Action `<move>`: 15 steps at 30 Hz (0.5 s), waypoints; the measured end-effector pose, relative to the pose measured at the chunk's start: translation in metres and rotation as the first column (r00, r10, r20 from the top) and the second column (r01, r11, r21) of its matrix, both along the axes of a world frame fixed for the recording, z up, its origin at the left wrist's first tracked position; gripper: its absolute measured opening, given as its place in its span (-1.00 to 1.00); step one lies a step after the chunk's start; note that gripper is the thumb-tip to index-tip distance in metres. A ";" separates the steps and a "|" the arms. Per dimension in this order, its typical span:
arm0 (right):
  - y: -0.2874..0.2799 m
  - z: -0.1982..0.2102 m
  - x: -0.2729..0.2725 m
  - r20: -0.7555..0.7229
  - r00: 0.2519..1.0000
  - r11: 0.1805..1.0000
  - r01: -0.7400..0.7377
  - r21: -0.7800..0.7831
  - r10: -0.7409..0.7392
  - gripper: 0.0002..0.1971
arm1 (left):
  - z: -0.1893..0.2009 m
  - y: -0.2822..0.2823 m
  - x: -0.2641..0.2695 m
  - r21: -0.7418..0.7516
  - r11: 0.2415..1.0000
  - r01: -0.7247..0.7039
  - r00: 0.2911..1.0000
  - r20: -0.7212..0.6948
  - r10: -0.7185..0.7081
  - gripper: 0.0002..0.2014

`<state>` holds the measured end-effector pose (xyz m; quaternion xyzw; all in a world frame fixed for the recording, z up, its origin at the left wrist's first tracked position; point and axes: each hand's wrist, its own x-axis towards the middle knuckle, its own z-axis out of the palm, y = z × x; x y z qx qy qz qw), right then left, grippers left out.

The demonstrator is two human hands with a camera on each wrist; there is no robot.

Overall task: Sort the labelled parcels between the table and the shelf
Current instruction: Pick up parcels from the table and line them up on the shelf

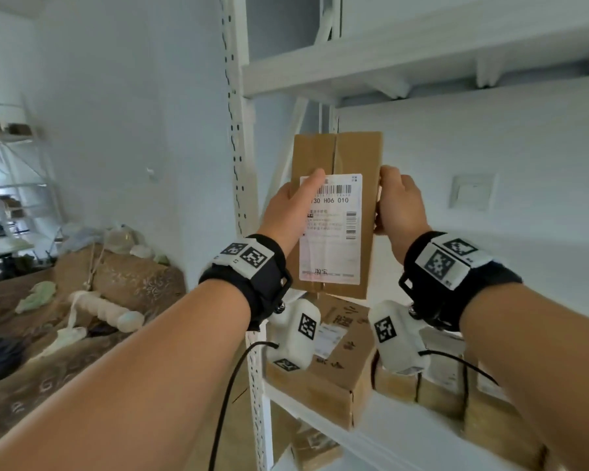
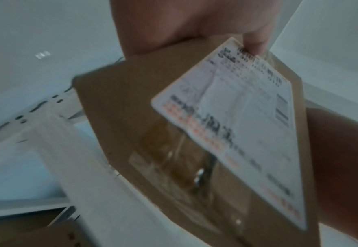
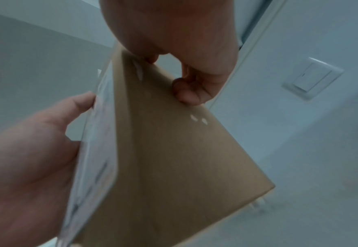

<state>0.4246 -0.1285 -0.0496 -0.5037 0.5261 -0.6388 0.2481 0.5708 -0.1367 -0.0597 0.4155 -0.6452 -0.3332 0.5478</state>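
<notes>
Between our two hands, up at chest height in front of the white shelf [image 1: 354, 59], we hold one flat cardboard parcel [image 1: 347, 154] upright, its white shipping label [image 1: 334, 246] facing us. Our left hand [image 1: 286, 212] grips the left edge, thumb laid across the label's upper corner and fingers hidden behind; our right hand [image 1: 400, 203] grips the right edge, and the right wrist view shows its fingers [image 3: 186, 90] curled round onto the back face. Neither hand has anything else in it.

We judge the parcel light and stiff: it is thin, taped down its middle seam, and keeps its shape when pinched only at the edges. The glossy label and tape may be slick, so the bare cardboard edges look the safer place to take hold, as now.

Below our wrists, on the shelf board, lie more brown boxes: one larger printed carton [image 1: 334, 379] at the left end, and a row [image 1: 439, 385] beside it to the right, which we cannot count because our right arm covers part. One more box [image 1: 313, 447] shows on the level beneath. Farther off, to the left, stands a patterned brown sofa [image 1: 126, 277]. No table is in view.
</notes>
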 end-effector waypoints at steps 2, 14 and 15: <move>-0.018 0.011 -0.001 -0.033 0.999 1.000 0.017 0.025 -0.016 -0.46 | 0.006 -0.028 0.005 -0.004 0.999 0.053 0.998 0.020 -0.053 -0.58; -0.117 0.012 -0.005 0.016 1.000 0.988 -0.021 0.153 0.018 -0.50 | 0.017 -0.154 -0.005 0.121 0.979 0.166 0.986 0.002 -0.168 -0.11; -0.125 0.013 -0.006 0.013 1.000 0.988 -0.022 0.151 0.020 -0.51 | 0.019 -0.161 -0.007 0.125 0.977 0.171 0.985 0.008 -0.173 -0.12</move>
